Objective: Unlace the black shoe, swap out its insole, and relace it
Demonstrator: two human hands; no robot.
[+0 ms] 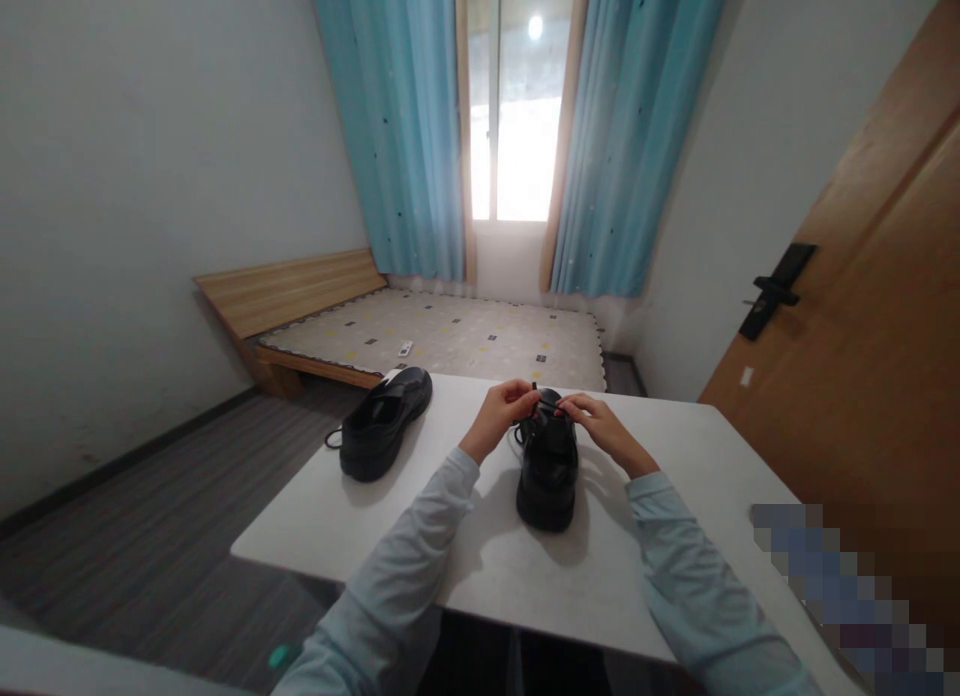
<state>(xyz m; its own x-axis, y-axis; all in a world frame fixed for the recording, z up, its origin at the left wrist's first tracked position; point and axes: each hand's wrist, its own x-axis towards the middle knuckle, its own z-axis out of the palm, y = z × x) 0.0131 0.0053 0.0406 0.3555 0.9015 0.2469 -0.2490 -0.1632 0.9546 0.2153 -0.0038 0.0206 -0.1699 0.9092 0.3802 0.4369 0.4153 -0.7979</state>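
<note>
Both hands (pixel 555 416) at laces (pixel 541 404) — shoe (pixel 547 466) beneath

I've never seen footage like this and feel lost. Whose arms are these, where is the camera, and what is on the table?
The camera sits on a person's head, looking forward and down, so the arms in pale sleeves are their own. On the white table stand two black shoes. Both hands, the left hand and the right hand, pinch the laces of the nearer shoe. The other shoe rests untouched to the left. Behind are a bed, blue curtains and a door.
</note>
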